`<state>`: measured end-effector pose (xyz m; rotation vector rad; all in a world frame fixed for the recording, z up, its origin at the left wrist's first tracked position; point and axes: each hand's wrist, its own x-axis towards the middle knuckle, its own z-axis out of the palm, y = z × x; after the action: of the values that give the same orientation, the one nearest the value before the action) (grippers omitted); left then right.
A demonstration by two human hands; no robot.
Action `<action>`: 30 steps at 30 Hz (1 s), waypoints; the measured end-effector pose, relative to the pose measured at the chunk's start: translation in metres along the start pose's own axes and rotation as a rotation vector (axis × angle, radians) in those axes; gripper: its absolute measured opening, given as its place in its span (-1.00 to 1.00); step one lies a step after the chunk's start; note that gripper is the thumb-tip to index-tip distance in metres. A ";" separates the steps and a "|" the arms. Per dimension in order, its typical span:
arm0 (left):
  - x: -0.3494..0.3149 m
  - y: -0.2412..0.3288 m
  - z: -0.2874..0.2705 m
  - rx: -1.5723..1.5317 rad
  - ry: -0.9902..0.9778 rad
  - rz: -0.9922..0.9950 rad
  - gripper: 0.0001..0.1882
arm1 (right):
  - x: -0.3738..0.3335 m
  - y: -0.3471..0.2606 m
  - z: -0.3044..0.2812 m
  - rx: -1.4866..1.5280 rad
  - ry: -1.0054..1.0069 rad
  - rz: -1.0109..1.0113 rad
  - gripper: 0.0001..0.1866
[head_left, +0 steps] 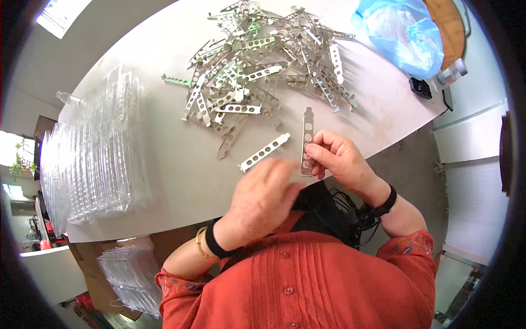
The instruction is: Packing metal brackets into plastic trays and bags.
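My right hand [346, 164] pinches a slim metal slot bracket [308, 127], thumb on its face near the lower end. The bracket stands nearly upright in view, its notched tip pointing away from me and a row of round holes down its length. Close to its lower end is my left hand [253, 197], its fingers blurred by motion; whether they touch the bracket cannot be made out. Another bracket [265, 152] lies alone on the table just beyond my left hand. Farther off spreads a tangled heap of similar brackets [263, 72], some with a greenish sheen.
Clear plastic trays [104, 159] stand in a row on the left of the white table [181, 192]. More clear trays [131, 274] sit below its near-left edge. At the far right are a blue plastic bag [408, 41], a small black object [420, 88] and a clear bottle [452, 73].
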<state>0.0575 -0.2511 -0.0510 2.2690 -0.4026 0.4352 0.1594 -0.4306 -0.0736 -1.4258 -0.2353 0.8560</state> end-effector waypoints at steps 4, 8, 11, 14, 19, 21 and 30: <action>0.004 -0.035 -0.015 0.194 0.029 -0.166 -0.78 | 0.005 0.003 -0.019 -0.023 0.056 -0.043 -0.84; 0.004 -0.049 -0.011 0.303 -0.057 -0.278 -0.77 | 0.004 0.008 -0.027 -0.006 0.070 -0.036 -0.84; 0.006 -0.051 -0.006 0.319 -0.150 -0.290 -0.78 | 0.002 0.004 -0.031 -0.013 0.039 0.030 -0.83; 0.010 -0.052 -0.005 0.303 -0.189 -0.309 -0.79 | 0.003 0.010 -0.041 0.006 0.038 -0.019 -0.81; 0.017 -0.052 -0.005 0.273 -0.253 -0.334 -0.82 | 0.009 0.011 -0.063 0.117 0.007 -0.026 -0.84; 0.027 -0.048 -0.004 0.271 -0.259 -0.317 -0.84 | 0.010 0.013 -0.067 0.153 -0.014 -0.035 -0.84; 0.066 -0.029 0.019 -0.574 -0.227 -0.898 -0.91 | 0.014 0.016 -0.081 0.217 -0.266 -0.057 -0.85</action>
<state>0.1317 -0.2564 -0.0536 1.7008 0.3599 -0.3631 0.2128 -0.4850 -0.1076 -1.0984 -0.3708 0.9926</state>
